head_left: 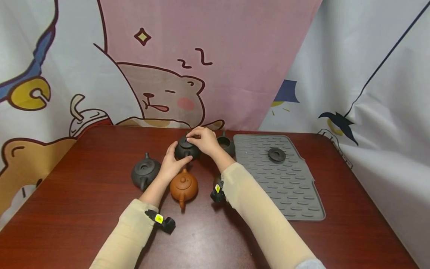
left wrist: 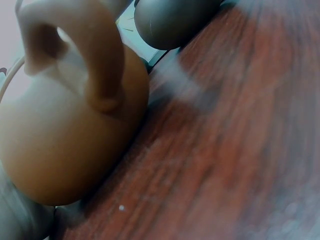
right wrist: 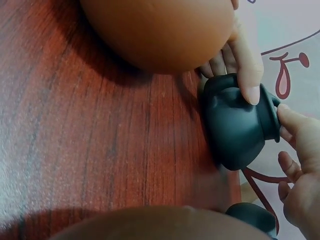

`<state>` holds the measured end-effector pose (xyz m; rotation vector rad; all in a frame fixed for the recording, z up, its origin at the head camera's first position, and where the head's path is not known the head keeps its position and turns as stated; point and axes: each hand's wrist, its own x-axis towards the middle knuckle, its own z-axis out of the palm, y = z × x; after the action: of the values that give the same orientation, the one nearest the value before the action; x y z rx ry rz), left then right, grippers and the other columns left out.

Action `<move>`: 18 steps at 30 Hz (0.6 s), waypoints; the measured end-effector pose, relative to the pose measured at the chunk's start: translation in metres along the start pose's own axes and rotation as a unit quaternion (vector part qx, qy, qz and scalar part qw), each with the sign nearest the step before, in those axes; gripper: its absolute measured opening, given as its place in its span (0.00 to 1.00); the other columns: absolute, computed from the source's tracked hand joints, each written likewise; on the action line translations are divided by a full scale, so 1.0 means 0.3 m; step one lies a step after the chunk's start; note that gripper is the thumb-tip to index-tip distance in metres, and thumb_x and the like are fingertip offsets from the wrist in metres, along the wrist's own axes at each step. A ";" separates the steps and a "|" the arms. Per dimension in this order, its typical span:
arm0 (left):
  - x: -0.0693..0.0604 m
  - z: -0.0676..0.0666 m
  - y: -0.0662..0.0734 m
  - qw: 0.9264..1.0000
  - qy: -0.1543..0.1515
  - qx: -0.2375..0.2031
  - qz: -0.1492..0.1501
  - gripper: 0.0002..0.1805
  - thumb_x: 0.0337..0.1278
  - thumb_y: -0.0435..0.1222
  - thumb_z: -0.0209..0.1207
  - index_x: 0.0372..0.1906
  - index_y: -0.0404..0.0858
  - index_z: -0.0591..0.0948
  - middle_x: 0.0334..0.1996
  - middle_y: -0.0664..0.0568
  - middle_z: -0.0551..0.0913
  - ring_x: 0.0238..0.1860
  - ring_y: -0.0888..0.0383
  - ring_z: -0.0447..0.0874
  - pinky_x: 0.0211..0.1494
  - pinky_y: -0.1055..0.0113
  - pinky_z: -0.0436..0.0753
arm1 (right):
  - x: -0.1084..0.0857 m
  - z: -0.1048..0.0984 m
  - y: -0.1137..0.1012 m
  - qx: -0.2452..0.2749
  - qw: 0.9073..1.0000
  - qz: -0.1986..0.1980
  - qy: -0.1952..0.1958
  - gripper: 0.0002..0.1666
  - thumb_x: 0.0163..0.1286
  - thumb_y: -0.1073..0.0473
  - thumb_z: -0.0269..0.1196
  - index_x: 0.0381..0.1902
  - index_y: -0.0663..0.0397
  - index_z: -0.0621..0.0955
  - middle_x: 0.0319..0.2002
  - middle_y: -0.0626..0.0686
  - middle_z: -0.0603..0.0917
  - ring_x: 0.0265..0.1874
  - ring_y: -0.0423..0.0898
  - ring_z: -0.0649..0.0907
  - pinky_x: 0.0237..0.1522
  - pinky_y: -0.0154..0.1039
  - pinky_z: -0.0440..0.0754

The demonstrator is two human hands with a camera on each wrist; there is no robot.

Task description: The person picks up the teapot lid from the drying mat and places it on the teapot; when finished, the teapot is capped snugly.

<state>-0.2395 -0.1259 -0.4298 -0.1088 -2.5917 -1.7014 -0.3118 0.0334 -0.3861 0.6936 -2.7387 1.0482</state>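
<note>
At the back of the table stands a small black teapot (head_left: 186,150) with a handle facing the front. My left hand (head_left: 170,163) grips its body, the thumb near the handle and the other fingers round the far left side. With thumb and fingertips my right hand (right wrist: 302,187) pinches the looped knob of the teapot's lid (right wrist: 271,117). That lid sits on the pot's mouth in the right wrist view. Just in front is an orange clay teapot (head_left: 183,185), its handle large in the left wrist view. My left wrist passes beside a dark grey teapot (head_left: 146,172).
A lidless dark teapot (head_left: 227,145) stands right of my right hand. On the ribbed grey mat (head_left: 268,186) lies a loose dark lid (head_left: 277,154). A brown rounded pot (right wrist: 160,225) is mostly hidden under my right wrist. A printed curtain (head_left: 235,74) hangs behind the table.
</note>
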 end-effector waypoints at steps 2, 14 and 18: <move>0.000 0.002 -0.001 1.000 0.000 0.001 -0.001 0.48 0.57 0.44 0.64 0.74 0.33 0.50 0.73 0.40 0.48 0.70 0.43 0.52 0.67 0.48 0.57 | -0.001 0.001 0.000 0.002 1.000 0.002 -0.001 0.10 0.65 0.50 0.66 0.42 0.42 0.87 0.44 0.41 0.83 0.50 0.42 0.76 0.63 0.52 0.59; 0.001 -0.001 -0.004 1.000 0.001 -0.003 0.003 0.48 0.57 0.44 0.64 0.74 0.32 0.50 0.74 0.40 0.48 0.71 0.43 0.51 0.68 0.47 0.57 | -0.003 0.004 -0.007 -0.004 1.000 0.023 -0.018 0.11 0.65 0.49 0.65 0.43 0.42 0.87 0.50 0.44 0.82 0.55 0.45 0.76 0.65 0.53 0.57; 0.000 0.001 -0.004 1.000 0.000 -0.003 0.001 0.48 0.57 0.44 0.64 0.74 0.33 0.50 0.74 0.40 0.48 0.71 0.43 0.51 0.68 0.48 0.57 | -0.006 0.000 -0.005 -0.002 0.999 0.038 -0.024 0.11 0.65 0.49 0.65 0.43 0.41 0.87 0.52 0.44 0.81 0.56 0.45 0.75 0.65 0.53 0.57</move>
<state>-0.2396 -0.1261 -0.4311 -0.1129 -2.5855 -1.7084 -0.3096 0.0333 -0.3857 0.6283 -2.8285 1.0532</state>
